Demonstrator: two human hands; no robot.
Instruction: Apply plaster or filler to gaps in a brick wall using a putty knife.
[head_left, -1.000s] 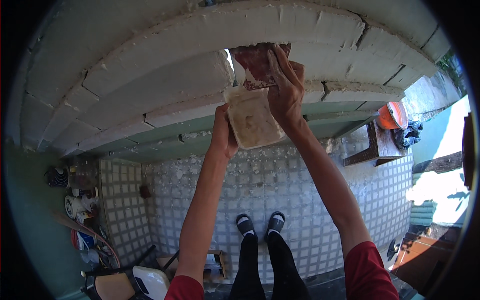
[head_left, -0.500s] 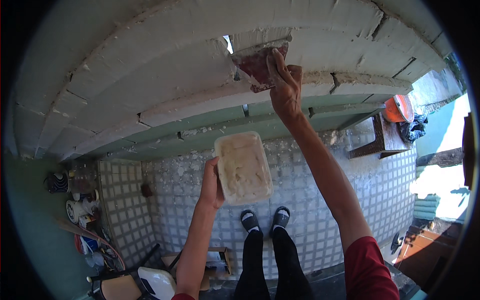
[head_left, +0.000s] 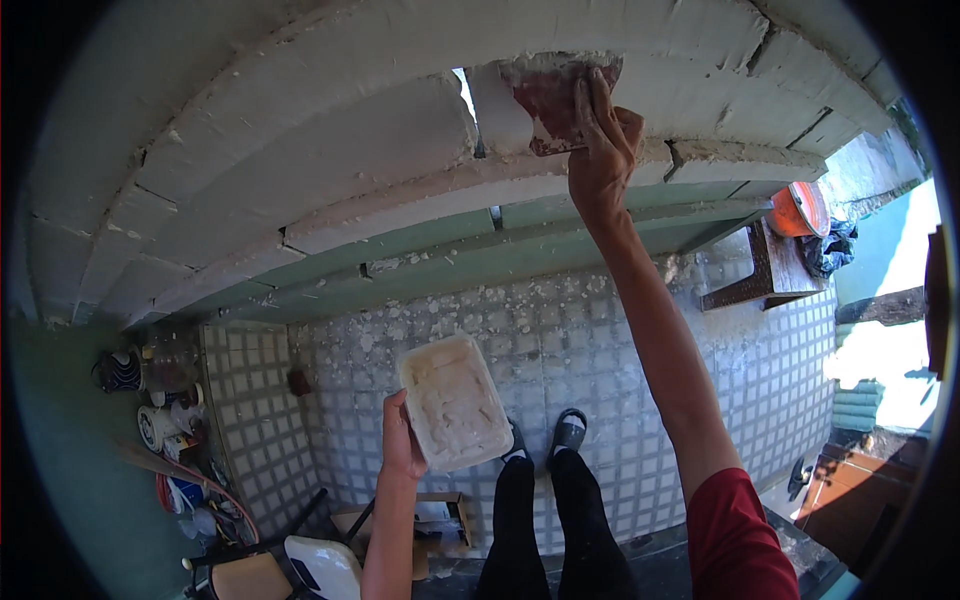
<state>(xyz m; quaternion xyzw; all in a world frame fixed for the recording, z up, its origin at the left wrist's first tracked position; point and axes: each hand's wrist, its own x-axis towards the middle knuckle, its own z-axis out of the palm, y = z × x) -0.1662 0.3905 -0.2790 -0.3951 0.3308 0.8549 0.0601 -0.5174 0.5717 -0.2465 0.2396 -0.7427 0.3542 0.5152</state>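
Observation:
My right hand (head_left: 606, 140) reaches up and grips a dark red putty spreader (head_left: 560, 104) smeared with filler. Its wide upper edge lies against the pale panelled surface (head_left: 400, 130), just right of a narrow gap (head_left: 466, 100) where light shows through. Lower down, my left hand (head_left: 402, 440) is closed round the left side of a rectangular plastic tub (head_left: 505, 445). Creamy white putty (head_left: 455, 400) with an uneven, scooped surface partly fills the tub, which is held tilted above the tiled floor.
White flecks dot the tiled floor (head_left: 570, 340). At right, a wooden bench (head_left: 765, 265) stands by an orange bucket (head_left: 797, 210) and a black plastic bag (head_left: 832, 248). Jars and clutter line the left wall, with a chair (head_left: 250, 578) and a cardboard box (head_left: 455, 520) at lower left.
My right hand has slid the spreader rightward along the panel, uncovering more of the lit gap. My left hand has lowered the tub and brought it slightly left.

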